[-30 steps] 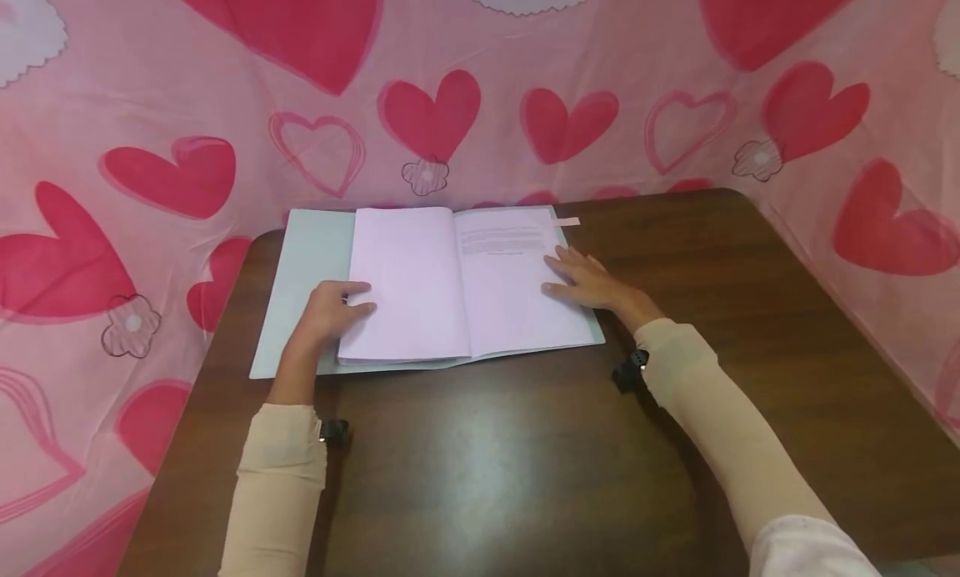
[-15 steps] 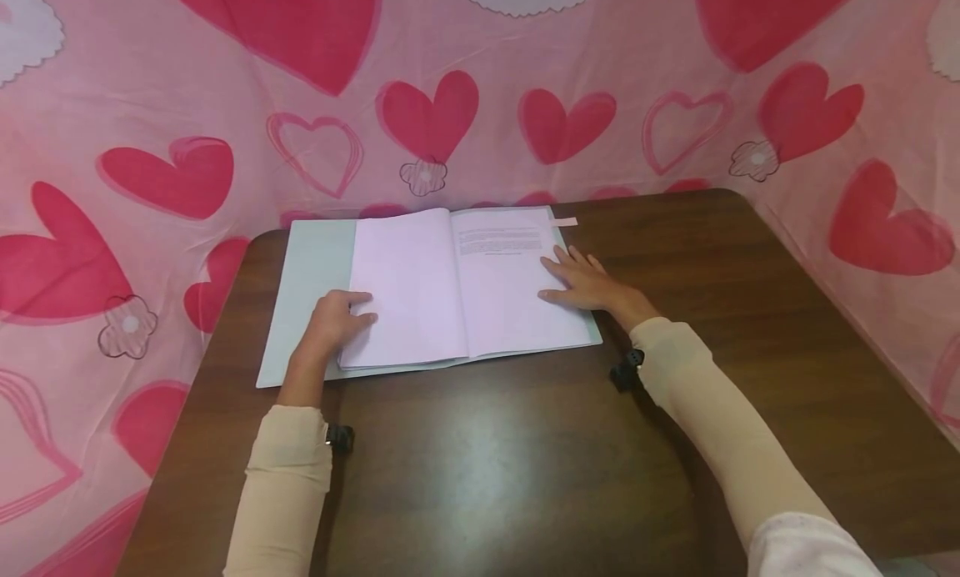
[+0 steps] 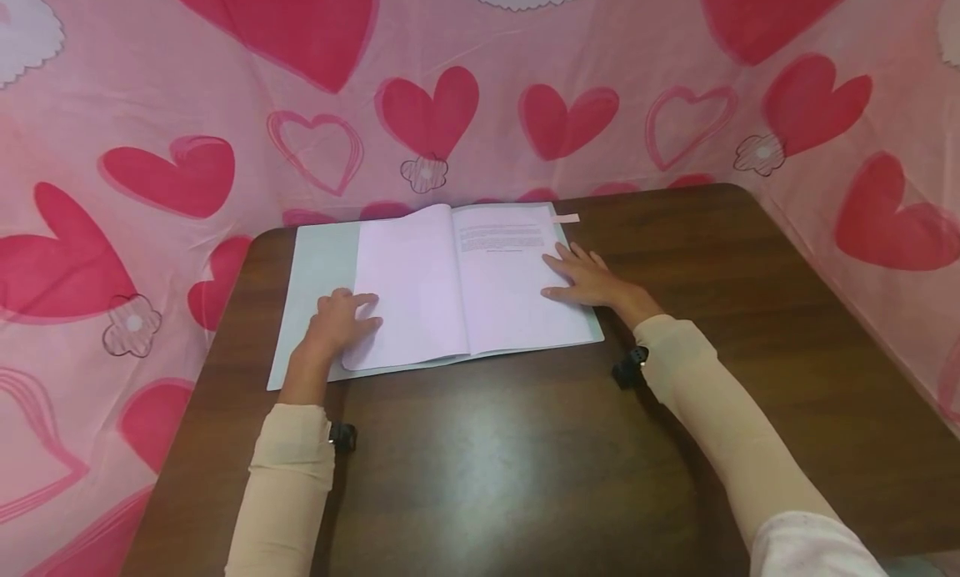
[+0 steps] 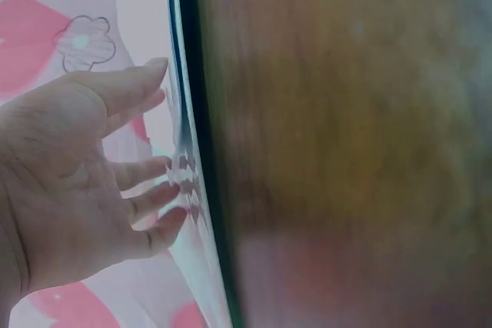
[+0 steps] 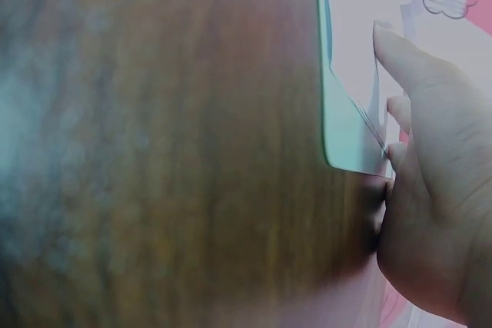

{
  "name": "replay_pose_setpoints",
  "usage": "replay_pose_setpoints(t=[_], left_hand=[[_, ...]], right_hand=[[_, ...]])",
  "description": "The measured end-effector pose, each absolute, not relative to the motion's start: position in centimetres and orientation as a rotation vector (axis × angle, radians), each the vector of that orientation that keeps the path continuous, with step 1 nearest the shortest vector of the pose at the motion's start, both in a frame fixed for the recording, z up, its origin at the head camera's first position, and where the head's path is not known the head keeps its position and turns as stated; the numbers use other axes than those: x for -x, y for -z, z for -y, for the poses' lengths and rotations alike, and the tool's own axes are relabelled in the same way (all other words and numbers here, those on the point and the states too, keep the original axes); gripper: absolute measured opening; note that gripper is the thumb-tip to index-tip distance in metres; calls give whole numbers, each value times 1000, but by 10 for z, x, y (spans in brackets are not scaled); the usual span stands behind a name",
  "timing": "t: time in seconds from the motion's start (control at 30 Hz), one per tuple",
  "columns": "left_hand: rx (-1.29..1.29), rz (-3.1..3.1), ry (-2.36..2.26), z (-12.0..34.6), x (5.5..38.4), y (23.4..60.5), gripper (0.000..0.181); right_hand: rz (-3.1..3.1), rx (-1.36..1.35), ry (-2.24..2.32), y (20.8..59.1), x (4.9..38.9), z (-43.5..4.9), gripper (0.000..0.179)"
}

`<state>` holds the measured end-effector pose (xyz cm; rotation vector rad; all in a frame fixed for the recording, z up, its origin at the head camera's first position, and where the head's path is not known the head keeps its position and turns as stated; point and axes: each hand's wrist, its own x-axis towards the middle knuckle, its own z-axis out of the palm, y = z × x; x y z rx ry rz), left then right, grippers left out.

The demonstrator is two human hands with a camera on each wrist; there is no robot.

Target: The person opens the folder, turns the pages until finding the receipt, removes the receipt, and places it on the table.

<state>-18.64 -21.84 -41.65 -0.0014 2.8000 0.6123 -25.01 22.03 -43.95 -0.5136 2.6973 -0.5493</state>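
From where I stand, the small grey print (image 3: 501, 238) at the top of the right-hand white paper page (image 3: 510, 306) is unreadable, and the right hand (image 3: 588, 278) hides part of its outer edge. That hand's fingers lie spread on the page. The left hand (image 3: 337, 320), thumb and fingers loosely apart, touches the edge of the blank left-hand white page (image 3: 412, 285). The open pale mint-green folder (image 3: 318, 260) beneath lies on the dark brown wooden table (image 3: 480, 469), near its far edge.

The bare left hand (image 4: 73, 170), fingers (image 4: 156, 200) apart, touches a glossy pale-green folder (image 4: 198, 260). The brown wooden table (image 4: 361, 128) fills the right side, blurred.
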Motion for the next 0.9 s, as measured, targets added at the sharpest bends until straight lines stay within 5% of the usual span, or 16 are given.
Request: replay_pose_setpoints(t=[0.9], left_hand=[[-353,-3007,-521,178,189,416,42]], right_hand=[[-2681,519,567,442,252,-212,88]])
